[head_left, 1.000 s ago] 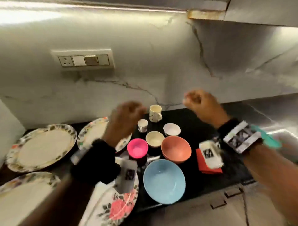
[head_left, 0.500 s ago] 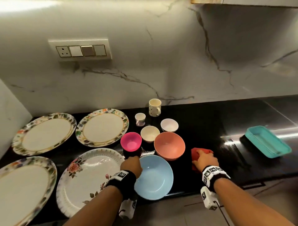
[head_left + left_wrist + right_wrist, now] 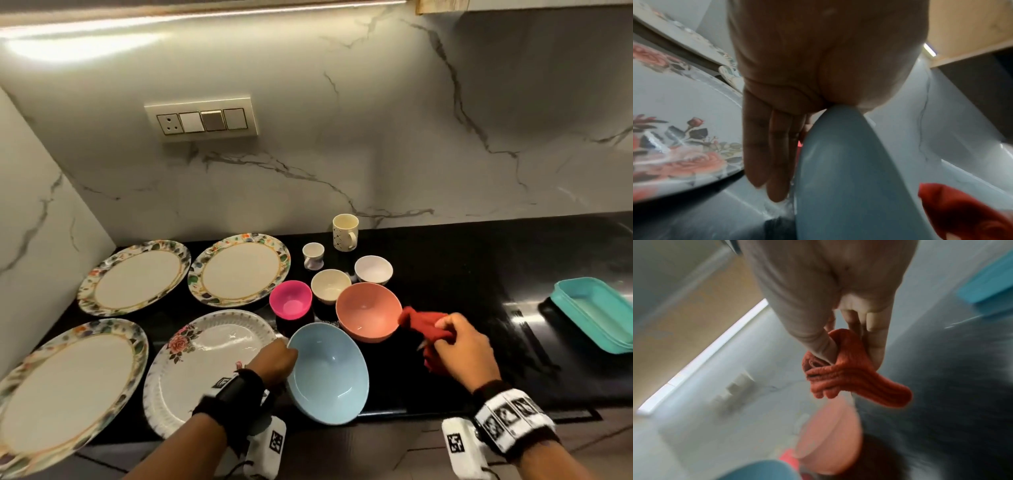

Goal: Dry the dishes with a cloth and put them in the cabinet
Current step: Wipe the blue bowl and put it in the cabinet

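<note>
Blue bowl (image 3: 328, 373) tilts in the left hand's (image 3: 274, 363) grip; right wrist view shows the right hand (image 3: 830, 293) pinching red cloth (image 3: 849, 374).

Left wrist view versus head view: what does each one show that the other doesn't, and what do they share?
Only the left wrist view shows the left hand from its palm side, fingers reaching down the outside of the blue bowl.

Only the head view shows the pink bowl, the mug, the teal tray and the right hand holding the red cloth.

Both show the blue bowl, the rose plate and the red cloth.
</note>
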